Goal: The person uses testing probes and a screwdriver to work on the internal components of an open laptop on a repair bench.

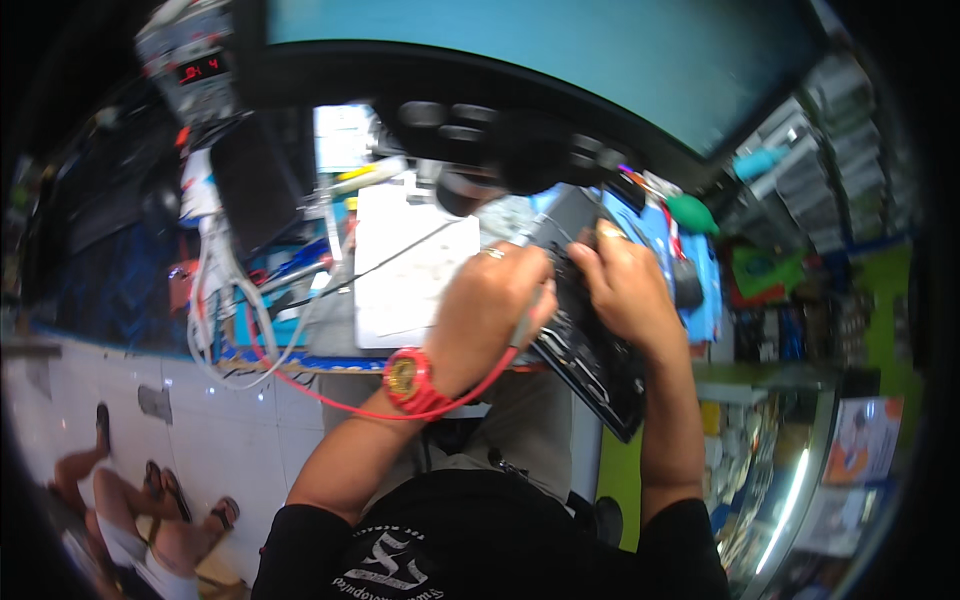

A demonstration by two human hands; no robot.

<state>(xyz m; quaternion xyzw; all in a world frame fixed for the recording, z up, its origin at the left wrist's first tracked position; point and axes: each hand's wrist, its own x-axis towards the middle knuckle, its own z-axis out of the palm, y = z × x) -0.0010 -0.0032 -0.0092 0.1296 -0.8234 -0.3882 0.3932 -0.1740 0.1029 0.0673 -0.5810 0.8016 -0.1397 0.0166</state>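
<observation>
My left hand (492,305), wearing a red watch (405,380), is closed in a pinch around a thin probe with a red lead (355,412). The lead loops below the wrist and runs left to the bench edge. The probe's tip is hidden behind my fingers. My right hand (625,285) grips the right side of a long, black, opened electronic device (592,372) with bare internal parts showing. The device is tilted, its near end sticking out past the bench edge over my lap. Its exact kind cannot be made out.
A large monitor (620,60) and a microscope (470,150) overhang the bench. A white sheet (400,275), dark phone-like slab (255,185), white cables (205,300) and green blower bulb (690,212) lie around. A power supply (195,75) stands far left; a lit glass cabinet (790,500) at right.
</observation>
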